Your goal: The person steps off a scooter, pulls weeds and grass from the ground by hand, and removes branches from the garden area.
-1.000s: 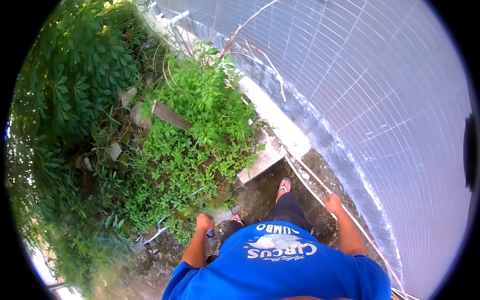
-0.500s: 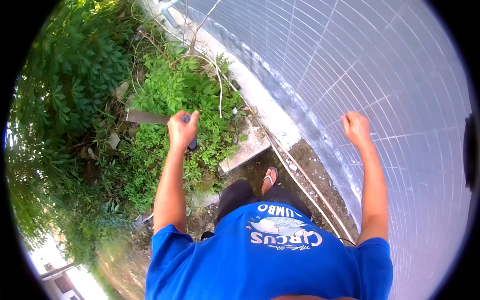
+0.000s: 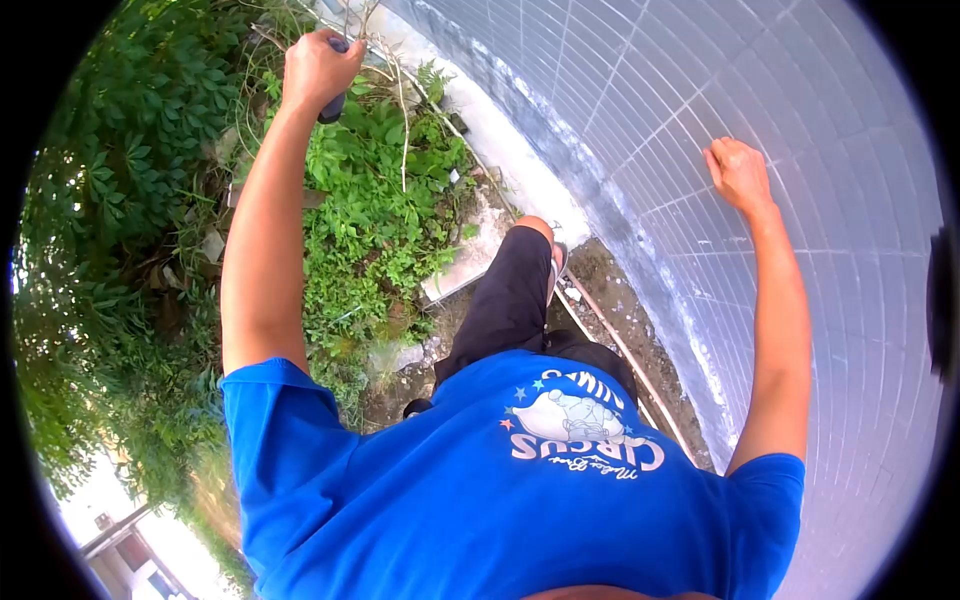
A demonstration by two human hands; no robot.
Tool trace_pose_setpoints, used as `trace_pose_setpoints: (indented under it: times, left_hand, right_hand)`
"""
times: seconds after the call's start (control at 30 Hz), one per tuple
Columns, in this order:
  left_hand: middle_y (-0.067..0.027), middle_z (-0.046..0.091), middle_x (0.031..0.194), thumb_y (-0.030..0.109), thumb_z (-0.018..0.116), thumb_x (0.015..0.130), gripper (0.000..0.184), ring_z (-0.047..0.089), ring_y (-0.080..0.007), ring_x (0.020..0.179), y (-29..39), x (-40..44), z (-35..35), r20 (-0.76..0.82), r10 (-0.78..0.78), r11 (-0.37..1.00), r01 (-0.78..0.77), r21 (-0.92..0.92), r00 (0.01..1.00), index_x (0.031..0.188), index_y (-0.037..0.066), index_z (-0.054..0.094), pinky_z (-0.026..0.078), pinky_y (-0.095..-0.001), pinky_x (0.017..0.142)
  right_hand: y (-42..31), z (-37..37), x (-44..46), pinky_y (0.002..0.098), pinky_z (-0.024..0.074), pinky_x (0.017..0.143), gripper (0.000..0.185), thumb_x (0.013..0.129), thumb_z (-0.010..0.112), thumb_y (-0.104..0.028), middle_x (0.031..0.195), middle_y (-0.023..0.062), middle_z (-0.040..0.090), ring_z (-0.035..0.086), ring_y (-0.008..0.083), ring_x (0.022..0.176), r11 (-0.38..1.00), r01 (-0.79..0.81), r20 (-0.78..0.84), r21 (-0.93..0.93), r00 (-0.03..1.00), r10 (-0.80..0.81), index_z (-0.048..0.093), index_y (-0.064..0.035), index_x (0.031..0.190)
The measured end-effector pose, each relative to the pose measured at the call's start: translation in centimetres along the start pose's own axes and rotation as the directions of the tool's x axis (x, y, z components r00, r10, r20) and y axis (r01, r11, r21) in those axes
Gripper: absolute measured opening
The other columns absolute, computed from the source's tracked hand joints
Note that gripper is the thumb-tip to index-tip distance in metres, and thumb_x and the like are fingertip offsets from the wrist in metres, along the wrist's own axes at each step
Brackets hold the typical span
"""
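My left hand [image 3: 318, 72] is stretched far forward at the upper left, over the green plants. Its fingers are wrapped round a dark object [image 3: 333, 108], whose lower end sticks out beneath the hand; the rest is hidden. My right hand [image 3: 738, 175] is raised on the right in front of the grey tiled wall [image 3: 700, 90], fingers curled in and nothing seen in them. Low leafy plants [image 3: 360, 180] grow between my left arm and the wall's foot. A flat brownish piece [image 3: 313, 199] lies among them, partly behind my left forearm.
Thin dry branches [image 3: 404, 135] stand near the white ledge [image 3: 480, 110]. A pale concrete slab [image 3: 460, 275] lies beside my raised knee [image 3: 535, 226]. Two long pipes or hoses [image 3: 625, 350] run along the wall's foot. Dense bushes [image 3: 130, 200] fill the left side.
Both hands have risen and moved forward, the left with the dark object. My right hand has left the place beside the pipes. One knee has come up and forward.
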State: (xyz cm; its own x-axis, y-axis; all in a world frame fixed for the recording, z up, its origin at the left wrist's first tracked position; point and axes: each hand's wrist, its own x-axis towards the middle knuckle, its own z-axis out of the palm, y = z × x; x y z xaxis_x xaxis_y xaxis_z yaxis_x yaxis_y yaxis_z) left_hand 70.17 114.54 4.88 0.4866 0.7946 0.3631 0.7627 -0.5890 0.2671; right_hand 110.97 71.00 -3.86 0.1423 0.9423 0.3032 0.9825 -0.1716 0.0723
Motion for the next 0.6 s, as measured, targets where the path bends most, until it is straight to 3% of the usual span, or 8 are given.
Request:
trace_pose_setpoints:
  times: [0.13, 0.23, 0.27, 0.4, 0.5, 0.53, 0.57, 0.6]
  left_hand:
    - [-0.0209, 0.074, 0.093, 0.049, 0.075, 0.082, 0.052, 0.074, -0.0323, 0.090, 0.6, 3.3, 1.6, 0.069, 0.096, 0.974, -0.108, 0.199, 0.993, 0.107, 0.004, 0.075, 0.058, -0.0412, 0.082]
    - [-0.0217, 0.073, 0.102, 0.062, 0.071, 0.080, 0.065, 0.069, -0.0378, 0.101, 2.3, 5.2, 2.1, 0.162, 0.077, 0.973, -0.110, 0.202, 0.984, 0.106, 0.003, 0.074, 0.054, -0.0455, 0.090]
    - [-0.0211, 0.073, 0.102, 0.063, 0.070, 0.080, 0.066, 0.070, -0.0372, 0.100, 2.7, 6.0, 2.7, 0.129, 0.111, 0.960, -0.140, 0.243, 0.985, 0.106, 0.003, 0.074, 0.054, -0.0459, 0.090]
    - [-0.0190, 0.074, 0.098, 0.064, 0.069, 0.082, 0.066, 0.071, -0.0358, 0.100, 4.6, 9.0, 4.7, 0.190, 0.017, 0.966, -0.065, 0.249, 0.982, 0.112, 0.005, 0.073, 0.055, -0.0444, 0.089]
    - [-0.0261, 0.072, 0.094, 0.033, 0.076, 0.084, 0.042, 0.072, -0.0351, 0.092, 8.5, 7.7, 4.1, 0.087, -0.003, 0.992, -0.008, 0.126, 0.996, 0.101, -0.004, 0.070, 0.057, -0.0435, 0.082]
    - [-0.0285, 0.071, 0.093, 0.033, 0.075, 0.084, 0.040, 0.072, -0.0372, 0.089, 7.7, 7.9, 4.5, 0.013, 0.152, 0.987, -0.153, 0.041, 0.988, 0.094, -0.006, 0.070, 0.058, -0.0433, 0.078]
    - [-0.0258, 0.071, 0.091, 0.037, 0.075, 0.085, 0.047, 0.071, -0.0389, 0.088, 8.7, 6.7, 3.2, 0.026, 0.092, 0.995, -0.091, -0.048, 0.995, 0.104, -0.005, 0.069, 0.057, -0.0449, 0.079]
    - [-0.0178, 0.075, 0.095, 0.060, 0.071, 0.084, 0.061, 0.073, -0.0309, 0.097, 6.0, 6.9, 3.8, -0.001, 0.186, 0.975, -0.185, 0.125, 0.982, 0.114, 0.007, 0.074, 0.056, -0.0426, 0.088]
  right_hand:
    - [0.1, 0.2, -0.2, 0.0472, 0.0493, 0.064, 0.024, 0.089, 0.068, -0.014, 0.071, 0.0118, 0.057, 0.062, 0.0335, 0.073, 1.000, 0.018, -0.019, 0.005, 1.000, -0.018, 0.053, -0.0045, 0.073]
    - [0.6, 0.3, 0.1, 0.0460, 0.0490, 0.062, 0.025, 0.089, 0.068, -0.014, 0.070, 0.0107, 0.056, 0.061, 0.0320, 0.071, 0.999, 0.041, -0.042, 0.013, 0.998, -0.040, 0.052, -0.0050, 0.072]
    - [0.4, 0.2, 0.1, 0.0454, 0.0488, 0.061, 0.025, 0.089, 0.069, -0.014, 0.070, 0.0104, 0.055, 0.061, 0.0314, 0.070, 0.999, 0.044, -0.050, 0.014, 0.998, -0.043, 0.052, -0.0053, 0.071]
    - [0.2, 0.7, 0.3, 0.0424, 0.0476, 0.058, 0.027, 0.087, 0.071, -0.012, 0.068, 0.0095, 0.052, 0.059, 0.0291, 0.067, 0.998, 0.057, -0.094, -0.009, 0.994, -0.057, 0.051, -0.0061, 0.069]
    - [0.0, 0.5, 0.6, 0.0407, 0.0459, 0.056, 0.028, 0.084, 0.074, -0.008, 0.067, 0.0089, 0.050, 0.057, 0.0278, 0.064, 0.998, 0.066, -0.108, 0.021, 0.992, -0.063, 0.050, -0.0060, 0.069]
    - [-0.1, 0.5, 0.7, 0.0407, 0.0451, 0.055, 0.029, 0.083, 0.074, -0.007, 0.067, 0.0087, 0.049, 0.056, 0.0276, 0.063, 0.998, 0.066, -0.111, 0.023, 0.992, -0.063, 0.049, -0.0058, 0.068]
    - [-0.2, 0.3, 0.7, 0.0406, 0.0444, 0.054, 0.030, 0.083, 0.075, -0.006, 0.066, 0.0086, 0.048, 0.055, 0.0274, 0.062, 0.997, 0.067, -0.111, 0.027, 0.992, -0.064, 0.048, -0.0057, 0.068]
    - [-0.1, 0.6, 1.1, 0.0406, 0.0436, 0.054, 0.031, 0.082, 0.076, -0.005, 0.066, 0.0084, 0.047, 0.054, 0.0272, 0.060, 0.997, 0.074, -0.117, 0.027, 0.991, -0.071, 0.048, -0.0056, 0.067]
